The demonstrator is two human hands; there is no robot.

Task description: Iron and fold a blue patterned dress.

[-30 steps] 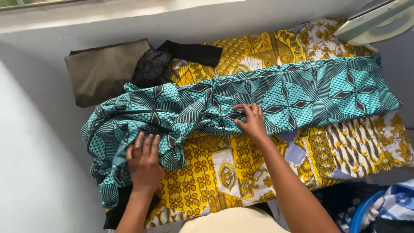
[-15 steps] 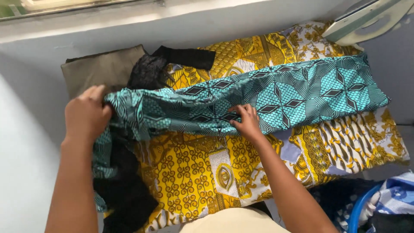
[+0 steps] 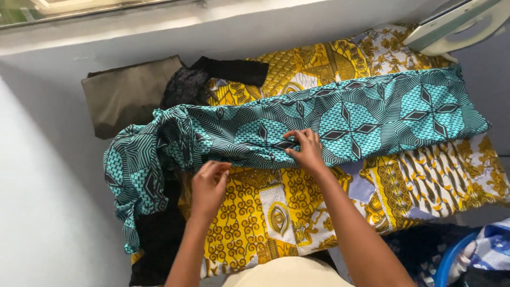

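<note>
A long teal garment (image 3: 340, 119) with black geometric print lies across a yellow patterned cloth (image 3: 255, 212) that covers the work surface. Its left end hangs crumpled over the edge, with black lining showing below. My right hand (image 3: 305, 151) presses flat on the garment's lower edge near the middle. My left hand (image 3: 209, 186) hovers just below the garment over the yellow cloth, fingers loosely curled, holding nothing.
A folded olive-brown cloth (image 3: 125, 95) and a black lacy piece (image 3: 186, 87) lie at the back left. A clothes iron (image 3: 457, 24) stands at the top right corner. A blue basin (image 3: 451, 260) with laundry sits at the lower right. A pale wall runs along the back.
My left hand let go of the garment's left end and moved down to the right, below the garment. The left end now droops over the edge. My right hand stayed in place.
</note>
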